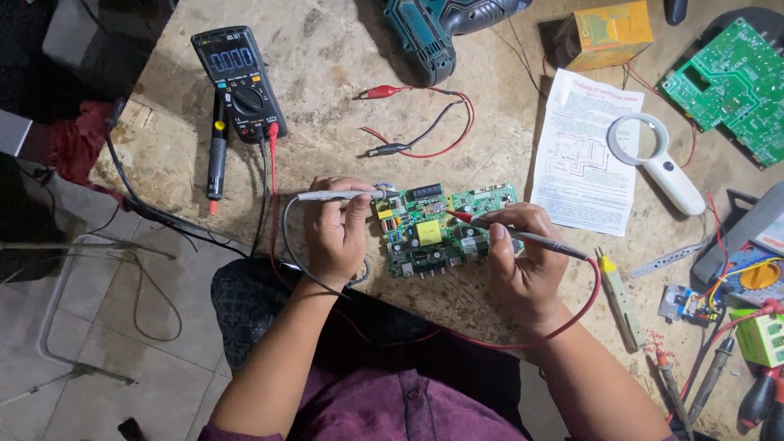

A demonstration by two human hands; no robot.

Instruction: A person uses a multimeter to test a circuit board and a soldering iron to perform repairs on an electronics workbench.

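Left hand point(336, 233): fingers closed on white probe point(331, 195), tip at circuit board point(445, 229) left corner.
Right hand point(523, 261): pinches red probe point(523, 235) (keep tip steady, near worktop point(327, 73) front edge).

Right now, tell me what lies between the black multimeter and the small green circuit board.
Head view: mostly bare worn tabletop, crossed by the red and black alligator-clip leads between multimeter and board.

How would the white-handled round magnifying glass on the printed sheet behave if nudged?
The white-handled magnifying glass lies flat, so it would probably slide rather than roll. Resting partly on the printed paper sheet, it may drag that along. Its lens looks scratch-prone.
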